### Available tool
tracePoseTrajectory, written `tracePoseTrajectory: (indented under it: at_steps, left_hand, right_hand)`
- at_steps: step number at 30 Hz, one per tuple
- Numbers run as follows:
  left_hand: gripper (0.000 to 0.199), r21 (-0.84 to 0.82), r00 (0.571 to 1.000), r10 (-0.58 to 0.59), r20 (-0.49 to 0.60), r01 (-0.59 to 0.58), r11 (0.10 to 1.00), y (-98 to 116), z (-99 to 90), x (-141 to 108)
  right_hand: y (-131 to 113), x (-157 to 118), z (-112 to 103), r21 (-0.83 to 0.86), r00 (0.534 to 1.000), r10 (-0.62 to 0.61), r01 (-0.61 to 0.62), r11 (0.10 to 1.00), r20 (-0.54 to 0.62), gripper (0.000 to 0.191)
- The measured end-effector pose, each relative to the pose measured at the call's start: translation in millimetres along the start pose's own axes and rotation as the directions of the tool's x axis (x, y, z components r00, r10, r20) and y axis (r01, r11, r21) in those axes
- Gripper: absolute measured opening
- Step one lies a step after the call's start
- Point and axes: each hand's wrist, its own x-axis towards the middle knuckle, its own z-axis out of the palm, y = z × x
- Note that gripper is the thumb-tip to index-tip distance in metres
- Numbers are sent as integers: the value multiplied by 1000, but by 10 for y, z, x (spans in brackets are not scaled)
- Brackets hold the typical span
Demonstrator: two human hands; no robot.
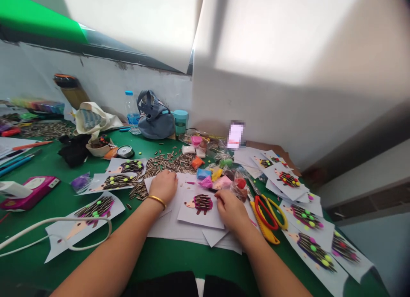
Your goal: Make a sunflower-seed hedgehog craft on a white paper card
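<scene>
In front of me lies a white paper with a hedgehog picture (202,203), its dark back covered with rows of striped sunflower seeds. My left hand (164,188), a gold bangle at its wrist, rests at the near edge of a loose pile of sunflower seeds (166,162). Its fingers are curled down, and whatever they hold is hidden. My right hand (229,205) is at the paper's right edge, fingers bent together. A short dark stick (212,190) shows by its fingertips; whether it is gripped I cannot make out. More white sheets (179,234) lie underneath.
Bagged coloured clay (222,181) sits behind the hands. Yellow-handled scissors (277,211) and a yellow cutter (262,224) lie right. Hedgehog cards are spread right (309,218) and left (96,209), where a white cable (64,220) loops. A bag (155,122) and bottle (132,113) stand behind.
</scene>
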Motion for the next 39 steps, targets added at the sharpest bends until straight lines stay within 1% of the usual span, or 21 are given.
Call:
tracePoseTrajectory:
  at_steps: [4, 6, 8, 15, 20, 23, 26, 31, 35, 39]
  left_hand:
    - [30, 26, 993, -57, 108, 54, 998, 1, -83, 239]
    - [29, 35, 984, -66, 165, 61, 998, -3, -113, 342]
    - [29, 47, 978, -65, 197, 57, 997, -7, -128, 402]
    - [36, 96, 978, -58, 202, 39, 995, -7, -163, 411]
    - [29, 125, 963, -77, 257, 46, 991, 23, -183, 476]
    - [32, 141, 955, -92, 281, 54, 989, 55, -159, 501]
    - [35, 138, 955, -95, 281, 57, 989, 57, -145, 507]
    - [24, 78, 965, -59, 254, 40, 996, -81, -179, 522]
    - [30, 21, 968, -22, 248, 18, 1000, -224, -197, 533]
    - [34, -5, 979, 11, 202, -10, 1000, -236, -185, 530]
  right_hand:
    - [-12, 4, -11, -14, 1000, -15, 15, 1000, -3, 25]
    - [-25, 7, -24, -24, 1000, -8, 8, 1000, 8, 25]
    - [-41, 10, -40, -30, 1000, -1, 2, 1000, 21, 25]
    - [-70, 17, -80, -37, 999, 8, -6, 999, 35, 22]
    - [-45, 20, -61, -33, 999, 4, -3, 999, 32, 20]
    - [-26, 18, -41, -27, 1000, -12, 12, 1000, 15, 20]
    - [-15, 15, -34, -19, 1000, -22, 23, 1000, 8, 20]
    - [-22, 15, -46, -12, 1000, -12, 12, 1000, 19, 19]
    - [-37, 15, -56, -7, 1000, -2, 2, 1000, 22, 19]
    - [-47, 17, -65, -7, 1000, -1, 1, 1000, 27, 19]
